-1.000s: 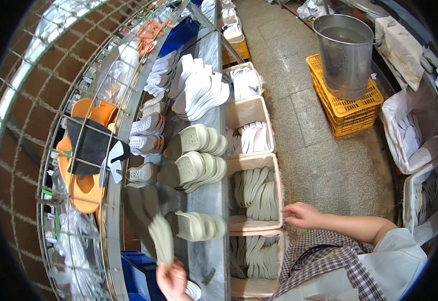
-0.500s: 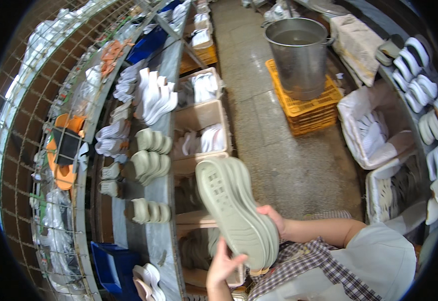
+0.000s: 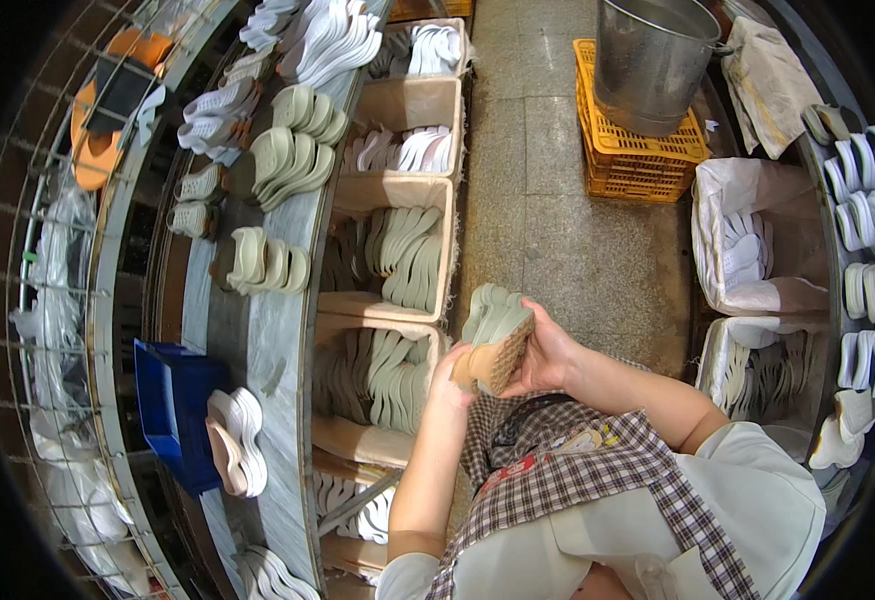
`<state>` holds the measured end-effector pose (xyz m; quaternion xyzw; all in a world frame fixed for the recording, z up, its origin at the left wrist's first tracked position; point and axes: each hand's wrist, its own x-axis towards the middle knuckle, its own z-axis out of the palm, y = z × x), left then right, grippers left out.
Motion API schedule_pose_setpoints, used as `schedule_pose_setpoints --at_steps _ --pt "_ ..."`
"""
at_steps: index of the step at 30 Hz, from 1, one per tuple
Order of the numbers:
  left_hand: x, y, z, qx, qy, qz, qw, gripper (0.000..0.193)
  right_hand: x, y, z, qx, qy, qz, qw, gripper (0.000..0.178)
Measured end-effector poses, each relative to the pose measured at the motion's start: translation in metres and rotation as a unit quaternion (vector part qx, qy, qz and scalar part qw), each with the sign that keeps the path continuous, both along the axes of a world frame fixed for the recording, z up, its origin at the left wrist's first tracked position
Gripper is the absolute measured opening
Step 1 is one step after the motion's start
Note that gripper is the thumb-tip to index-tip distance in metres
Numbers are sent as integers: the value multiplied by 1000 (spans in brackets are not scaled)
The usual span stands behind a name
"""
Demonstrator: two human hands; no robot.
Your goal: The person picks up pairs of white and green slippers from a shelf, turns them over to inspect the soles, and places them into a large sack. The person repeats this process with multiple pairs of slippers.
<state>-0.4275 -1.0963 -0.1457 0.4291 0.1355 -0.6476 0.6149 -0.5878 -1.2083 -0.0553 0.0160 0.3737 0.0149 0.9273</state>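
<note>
A small stack of sage-green shoe soles (image 3: 494, 316) is held in front of my apron, one end raised toward me so a tan, textured face shows. My left hand (image 3: 453, 376) grips its left side near the tan end. Round the right side wraps my right hand (image 3: 548, 352), with some fingers hidden behind the stack. Just left of my hands, a lined bin (image 3: 442, 400) holds more green soles (image 3: 394, 370) packed on edge. Farther off stands another lined bin (image 3: 449, 270) of green soles.
Stacked green soles (image 3: 292, 165) and white soles (image 3: 332, 45) line the metal shelf (image 3: 282, 350) at left, near a blue tray (image 3: 162, 410). A steel pot (image 3: 647, 75) stands on yellow crates (image 3: 637, 170) ahead. Lined bins (image 3: 707, 250) and a sole-lined ledge flank the right.
The stack has been drawn closer to my body and tipped, so its tan end now faces up instead of the long green underside. My view has shifted downward.
</note>
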Motion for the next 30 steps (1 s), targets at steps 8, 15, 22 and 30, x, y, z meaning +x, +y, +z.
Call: schedule_pose_setpoints --at_steps 8,15,22,30 --pt "6 17 -15 0 11 -12 1000 27 3 7 -14 10 -85 20 996 80" --pt "-20 7 58 -112 -122 30 986 53 6 8 8 -156 -144 -9 977 65" --pt "-22 -7 105 -238 -268 48 932 63 5 14 36 -352 -229 -98 902 58" --pt "-15 -7 104 -242 -290 63 924 63 -4 12 57 -417 -248 -77 871 64"
